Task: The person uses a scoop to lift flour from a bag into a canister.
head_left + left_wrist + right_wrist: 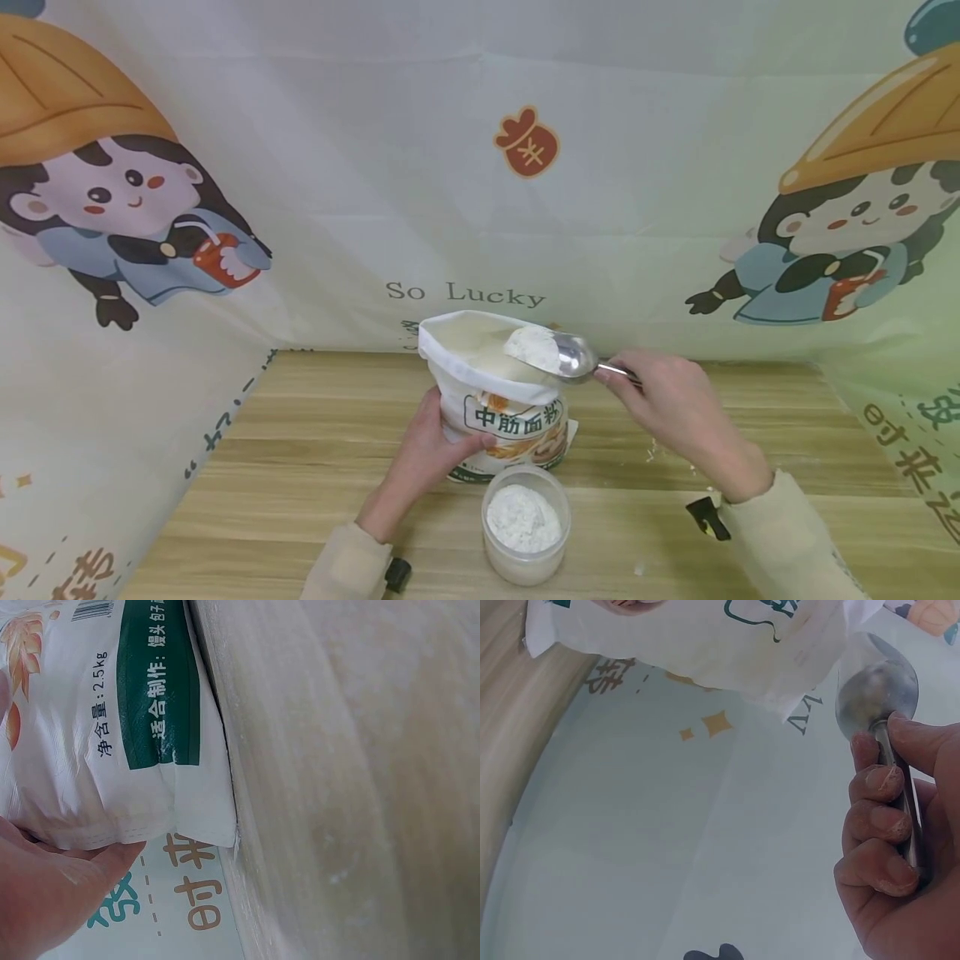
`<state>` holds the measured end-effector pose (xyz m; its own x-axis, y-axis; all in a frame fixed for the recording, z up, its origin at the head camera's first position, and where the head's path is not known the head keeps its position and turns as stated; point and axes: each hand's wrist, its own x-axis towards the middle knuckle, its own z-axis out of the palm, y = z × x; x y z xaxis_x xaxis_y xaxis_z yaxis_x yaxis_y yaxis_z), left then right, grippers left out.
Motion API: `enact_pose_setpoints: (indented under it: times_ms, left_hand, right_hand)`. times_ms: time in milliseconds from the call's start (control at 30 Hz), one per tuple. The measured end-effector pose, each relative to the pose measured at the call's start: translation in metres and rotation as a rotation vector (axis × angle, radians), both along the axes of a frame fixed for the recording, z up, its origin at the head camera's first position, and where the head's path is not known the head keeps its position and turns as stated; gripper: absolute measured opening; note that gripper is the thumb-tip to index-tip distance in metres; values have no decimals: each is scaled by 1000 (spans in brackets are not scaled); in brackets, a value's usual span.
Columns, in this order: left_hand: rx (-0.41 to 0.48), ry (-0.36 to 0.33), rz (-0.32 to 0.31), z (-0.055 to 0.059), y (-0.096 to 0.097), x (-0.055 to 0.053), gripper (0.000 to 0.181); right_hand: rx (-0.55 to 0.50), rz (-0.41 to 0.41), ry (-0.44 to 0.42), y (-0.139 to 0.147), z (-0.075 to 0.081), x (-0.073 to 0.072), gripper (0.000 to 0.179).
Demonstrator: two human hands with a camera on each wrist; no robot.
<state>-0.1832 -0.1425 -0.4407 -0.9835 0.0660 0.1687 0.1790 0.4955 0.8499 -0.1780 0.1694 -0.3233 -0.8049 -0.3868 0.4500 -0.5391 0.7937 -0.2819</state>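
Note:
A white flour bag (pixel 468 392) stands upright on the table with its top folded open and flour inside. My left hand (pixel 431 454) holds the bag's left side, its thumb across the front; the left wrist view shows that hand (pixel 60 892) at the bag's edge. Gripped by its handle in my right hand (pixel 675 408), a metal scoop (pixel 577 360) carries a heap of white flour (pixel 534 347) over the right part of the bag's mouth. The right wrist view shows the fingers curled round the scoop's handle (pixel 909 799). In front of the bag sits a clear round tub (pixel 522 570) containing flour.
The wooden table (pixel 300 475) meets a printed cloth backdrop (pixel 360 167) behind the bag and at both sides. White specks of flour (pixel 651 452) lie on the table below my right hand. Dark straps (pixel 707 517) show at the sleeve cuffs.

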Motion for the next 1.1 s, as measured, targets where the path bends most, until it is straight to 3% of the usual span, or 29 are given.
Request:
enact_pose_setpoints:
  times_ms: [400, 733, 933, 1100]
  left_hand:
    - [8, 13, -8, -1, -1, 0, 99]
    - [8, 17, -12, 1, -1, 1, 98]
    - [1, 12, -10, 1, -1, 2, 99]
    - [0, 18, -12, 2, 0, 1, 98]
  right_hand:
    - [-24, 15, 67, 9, 1, 11, 16]
    - [-28, 43, 58, 18, -9, 26, 7]
    - [-37, 70, 77, 21, -16, 37, 18]
    - [-44, 103, 104, 24, -22, 45, 15]
